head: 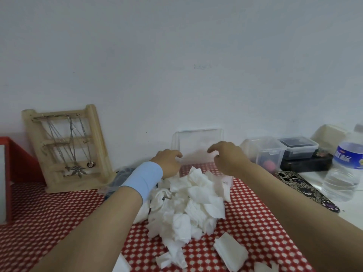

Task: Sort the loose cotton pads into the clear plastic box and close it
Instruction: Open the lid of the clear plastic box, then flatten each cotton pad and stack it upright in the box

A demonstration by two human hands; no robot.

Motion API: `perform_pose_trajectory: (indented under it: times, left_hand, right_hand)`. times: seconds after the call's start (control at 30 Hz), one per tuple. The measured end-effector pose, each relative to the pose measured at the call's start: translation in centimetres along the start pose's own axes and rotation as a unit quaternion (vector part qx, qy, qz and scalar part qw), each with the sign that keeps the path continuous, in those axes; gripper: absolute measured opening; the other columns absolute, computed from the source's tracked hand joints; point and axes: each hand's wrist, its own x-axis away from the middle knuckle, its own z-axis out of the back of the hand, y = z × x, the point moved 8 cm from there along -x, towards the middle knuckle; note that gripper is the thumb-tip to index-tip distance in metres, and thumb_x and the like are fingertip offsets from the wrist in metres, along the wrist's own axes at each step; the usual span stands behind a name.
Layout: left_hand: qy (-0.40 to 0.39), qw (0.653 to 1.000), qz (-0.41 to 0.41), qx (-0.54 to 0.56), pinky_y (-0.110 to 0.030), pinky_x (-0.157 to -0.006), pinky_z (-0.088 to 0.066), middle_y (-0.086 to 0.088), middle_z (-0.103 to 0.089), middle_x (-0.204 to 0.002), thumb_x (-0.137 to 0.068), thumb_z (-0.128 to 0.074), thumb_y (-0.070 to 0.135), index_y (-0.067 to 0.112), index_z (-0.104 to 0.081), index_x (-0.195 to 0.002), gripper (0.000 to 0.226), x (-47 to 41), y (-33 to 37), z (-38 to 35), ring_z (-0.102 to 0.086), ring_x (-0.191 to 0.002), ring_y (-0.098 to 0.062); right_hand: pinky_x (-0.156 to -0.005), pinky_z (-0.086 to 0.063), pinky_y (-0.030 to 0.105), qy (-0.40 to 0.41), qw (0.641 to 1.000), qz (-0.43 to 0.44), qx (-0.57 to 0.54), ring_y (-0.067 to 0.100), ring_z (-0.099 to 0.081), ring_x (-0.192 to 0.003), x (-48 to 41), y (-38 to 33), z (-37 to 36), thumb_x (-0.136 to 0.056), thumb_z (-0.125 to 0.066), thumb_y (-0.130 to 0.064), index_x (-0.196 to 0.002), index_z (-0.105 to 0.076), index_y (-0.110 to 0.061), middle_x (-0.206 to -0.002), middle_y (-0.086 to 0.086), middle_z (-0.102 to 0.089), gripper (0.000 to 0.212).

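A clear plastic box (228, 180) stands at the back of the red dotted cloth, its lid (198, 140) raised upright against the wall. A heap of loose white cotton pads (188, 203) lies in front of the box and partly hides its front wall. More pads (230, 252) are scattered near the front edge. My left hand (169, 161), with a light blue wristband, curls its fingers over the box's left rim. My right hand (227, 158) hovers over the box's right side, with curved fingers and the thumb apart from them, holding nothing that I can see.
A wooden jewellery stand (68, 148) with necklaces leans at the left, beside a red box (17, 163). On the right are small lidded containers (275, 152), a black case (306, 163), a patterned phone (306, 189) and a water bottle (347, 169).
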Motion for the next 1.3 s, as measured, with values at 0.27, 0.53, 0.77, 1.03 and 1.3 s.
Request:
perform_pose_trajectory:
  times: [0.27, 0.53, 0.77, 1.03, 1.3]
  left_hand:
    - [-0.105, 0.994, 0.020, -0.012, -0.035, -0.115, -0.030, 0.005, -0.032, -0.162, -0.100, -0.045, 0.047, 0.028, -0.033, -0.156, 0.061, 4.7, -2.8, -3.3, -0.034, -0.146, -0.021]
    - [-0.185, 0.978, 0.077, -0.058, -0.041, -0.113, -0.033, -0.006, -0.033, -0.162, -0.095, -0.041, 0.067, 0.024, -0.037, -0.154, 0.073, 7.0, -2.9, -5.0, -0.039, -0.142, -0.029]
    - [-0.083, 0.995, 0.050, -0.007, -0.034, -0.098, -0.042, -0.003, -0.055, -0.141, -0.098, -0.045, 0.054, 0.020, -0.059, -0.135, 0.053, 6.4, -2.6, -1.7, -0.055, -0.123, -0.023]
    - [-0.115, 0.993, 0.007, -0.015, -0.039, -0.106, -0.046, 0.006, -0.048, -0.149, -0.096, -0.042, 0.023, 0.040, -0.040, -0.148, 0.055, 3.5, -3.6, -3.3, -0.053, -0.129, -0.024]
    - [-0.182, 0.982, 0.037, -0.043, -0.038, -0.109, -0.042, 0.001, -0.053, -0.145, -0.095, -0.051, 0.041, 0.028, -0.052, -0.144, 0.050, 5.5, -4.1, -4.2, -0.052, -0.129, -0.021]
  right_hand:
    - [-0.117, -0.034, 0.041, -0.172, 0.978, 0.118, -0.020, 0.015, -0.043, -0.139, 5.9, -6.5, -3.0, -0.086, -0.058, -0.064, -0.140, -0.053, -0.043, -0.150, -0.012, -0.049, 0.059]
    - [-0.088, -0.053, 0.032, -0.236, 0.971, 0.035, 0.003, 0.014, -0.063, -0.097, 8.6, -4.2, -4.7, -0.094, -0.051, -0.046, -0.111, -0.073, -0.024, -0.105, -0.007, -0.070, 0.035]
    - [-0.098, -0.046, 0.034, -0.223, 0.973, 0.040, 0.042, 0.015, -0.058, -0.113, 7.4, -3.8, -3.3, -0.094, -0.051, -0.054, -0.124, -0.067, -0.034, -0.126, -0.012, -0.063, 0.039]
    - [-0.104, -0.045, 0.034, -0.214, 0.970, 0.112, 0.007, 0.019, -0.057, -0.121, 5.0, -9.9, -3.2, -0.099, -0.050, -0.042, -0.131, -0.065, -0.029, -0.135, -0.003, -0.062, 0.038]
    - [-0.092, -0.040, 0.026, -0.202, 0.966, 0.163, -0.010, 0.009, -0.053, -0.105, 5.2, -10.9, -4.1, -0.091, -0.065, -0.044, -0.135, -0.061, -0.033, -0.137, -0.007, -0.052, 0.046]
